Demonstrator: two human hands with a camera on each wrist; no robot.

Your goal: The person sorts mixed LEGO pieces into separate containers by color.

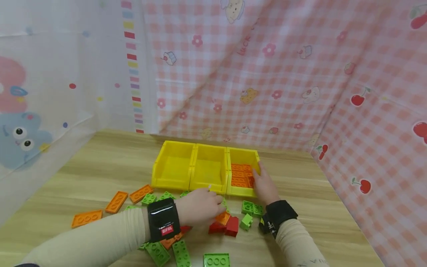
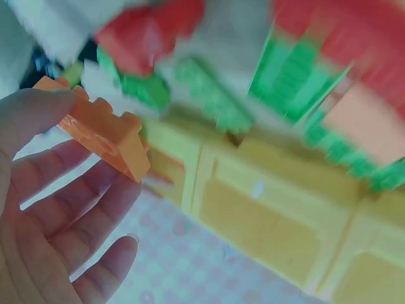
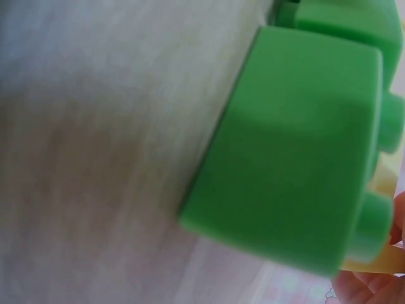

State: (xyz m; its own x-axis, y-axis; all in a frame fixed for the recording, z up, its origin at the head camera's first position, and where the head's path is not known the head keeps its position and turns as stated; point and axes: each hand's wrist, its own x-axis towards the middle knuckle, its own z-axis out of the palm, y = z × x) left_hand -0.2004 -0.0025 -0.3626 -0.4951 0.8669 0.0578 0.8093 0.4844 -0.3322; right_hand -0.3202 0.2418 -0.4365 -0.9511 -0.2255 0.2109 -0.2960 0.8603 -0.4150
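My left hand [image 1: 200,205] pinches an orange toy brick [image 2: 104,130] between thumb and fingers, in front of the yellow bins and above the loose bricks. The other fingers spread away from the brick in the left wrist view. My right hand [image 1: 265,185] holds the right side wall of the right yellow bin [image 1: 242,191], thumb over the inside and fingers along the outside. Orange bricks [image 1: 237,174] lie in rows in that bin. In the right wrist view, a close green brick [image 3: 291,152] fills the middle and only part of the hand shows.
The left bin [image 1: 175,168] and middle bin [image 1: 208,171] adjoin the right one. Loose on the wooden table [image 1: 300,178] lie red bricks [image 1: 231,226], green bricks [image 1: 216,260] and orange flat bricks [image 1: 116,202]. Patterned cloth [image 1: 217,74] hangs behind and at both sides.
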